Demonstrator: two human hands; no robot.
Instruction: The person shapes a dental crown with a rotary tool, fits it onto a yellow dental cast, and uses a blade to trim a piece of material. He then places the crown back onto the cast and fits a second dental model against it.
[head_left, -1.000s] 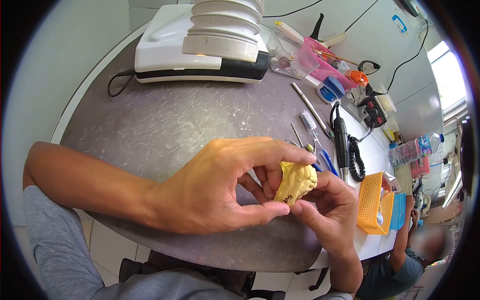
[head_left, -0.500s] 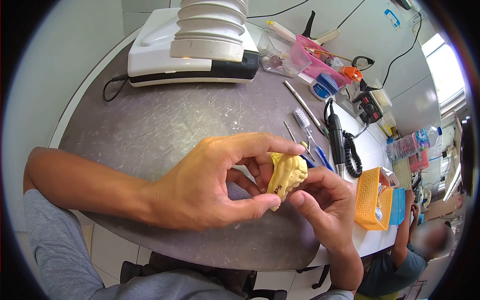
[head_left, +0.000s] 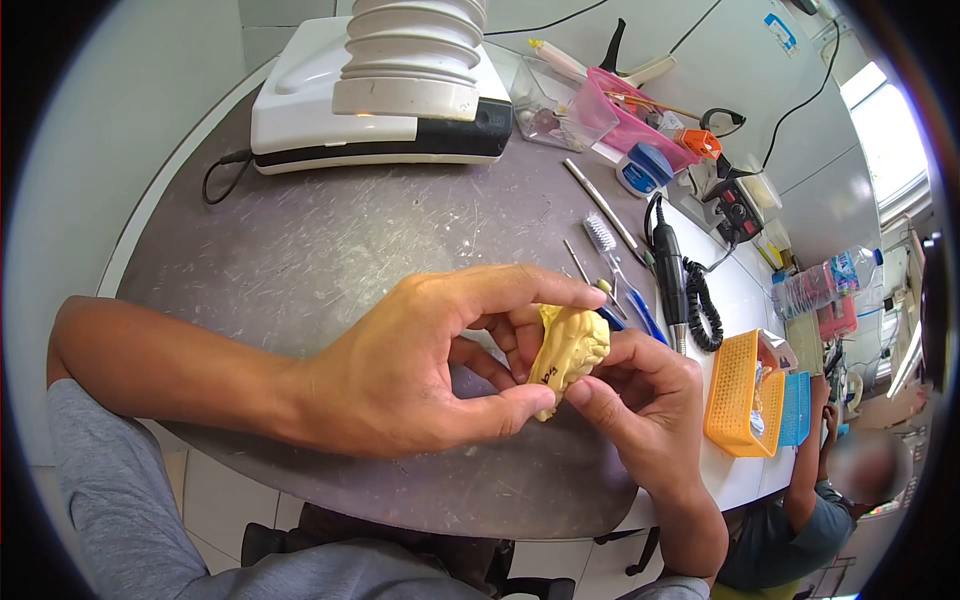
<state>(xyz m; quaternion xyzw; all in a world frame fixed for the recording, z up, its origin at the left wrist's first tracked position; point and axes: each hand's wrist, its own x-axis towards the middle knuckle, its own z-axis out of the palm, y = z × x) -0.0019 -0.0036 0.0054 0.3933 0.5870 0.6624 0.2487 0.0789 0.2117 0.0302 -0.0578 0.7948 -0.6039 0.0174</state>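
Above the front part of the table I hold a yellow dental cast (head_left: 570, 350) with tooth shapes along its right side and dark handwriting near its lower end. My left hand (head_left: 425, 365) curves around it, its index fingertip at the top and its thumb at the bottom. From the right, my right hand (head_left: 648, 405) grips the cast's edge, thumb in front and bent fingers partly hidden behind. Just beyond the cast lie a toothbrush (head_left: 625, 270) with a blue handle and thin metal tools.
A white machine (head_left: 300, 110) with a ribbed hose (head_left: 412, 60) stands at the back. Rightward are a black handpiece (head_left: 668, 260) with coiled cord, a blue-lidded jar (head_left: 644, 170), a pink basket (head_left: 630, 115) and a yellow basket (head_left: 730, 400). Another person (head_left: 800, 540) sits far right.
My right thumb has moved left onto the cast, and the right fingers have closed in against its edge. The cast has turned slightly; my left hand keeps its hold.
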